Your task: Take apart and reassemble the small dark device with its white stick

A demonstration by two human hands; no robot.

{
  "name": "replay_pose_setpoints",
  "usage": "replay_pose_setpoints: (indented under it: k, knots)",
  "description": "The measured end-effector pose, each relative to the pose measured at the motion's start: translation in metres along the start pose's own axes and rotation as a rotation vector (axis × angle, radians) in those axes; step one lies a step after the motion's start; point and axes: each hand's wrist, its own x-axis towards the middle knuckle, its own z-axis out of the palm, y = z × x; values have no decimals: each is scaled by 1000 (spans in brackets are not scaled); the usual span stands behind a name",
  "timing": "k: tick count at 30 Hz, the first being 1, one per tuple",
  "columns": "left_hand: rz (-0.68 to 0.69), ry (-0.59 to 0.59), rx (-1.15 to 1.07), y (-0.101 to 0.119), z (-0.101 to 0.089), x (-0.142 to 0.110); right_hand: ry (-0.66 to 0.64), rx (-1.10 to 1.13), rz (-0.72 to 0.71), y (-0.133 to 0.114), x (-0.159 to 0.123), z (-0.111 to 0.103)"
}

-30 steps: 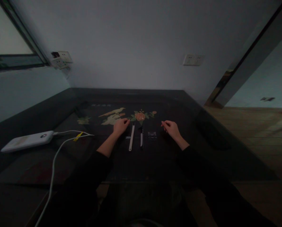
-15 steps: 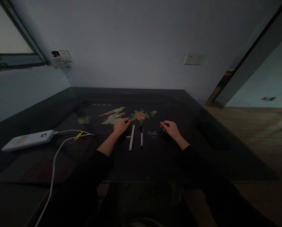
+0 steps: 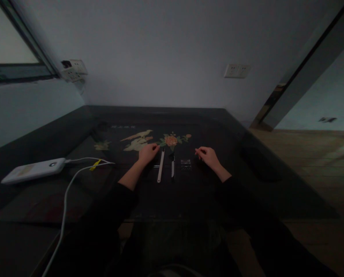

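My left hand rests on the dark table with its fingers curled closed, nothing visible in them. Just right of its fingertips lies a long, thin pale stick, with a dark top end and a hole at the near end. Beside that stick is a shorter black-and-white tool; its kind is too dim to tell. Further right sits a small clear box with several dark bits inside. My right hand stays to the right of this box, apart from it, fingers bent together and seemingly holding nothing.
A white power bank lies on the left of the table, with a white cable running off the near edge. A dark flat object is at the right. Wall sockets are behind the table.
Both hands and the laid-out things keep their places. The view has shifted very slightly.
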Motion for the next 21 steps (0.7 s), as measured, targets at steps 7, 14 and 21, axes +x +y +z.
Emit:
replay_pose_setpoints:
  k: [7,14,21]
  knots:
    - [4,-13,11,1,0,-1,-2,-32,-5,0,1,1]
    - [5,-13,12,1,0,-1,-4,-7,1,0,0,0]
    - [1,-5,18,2,0,-2,-9,-16,2,-1,0,-1]
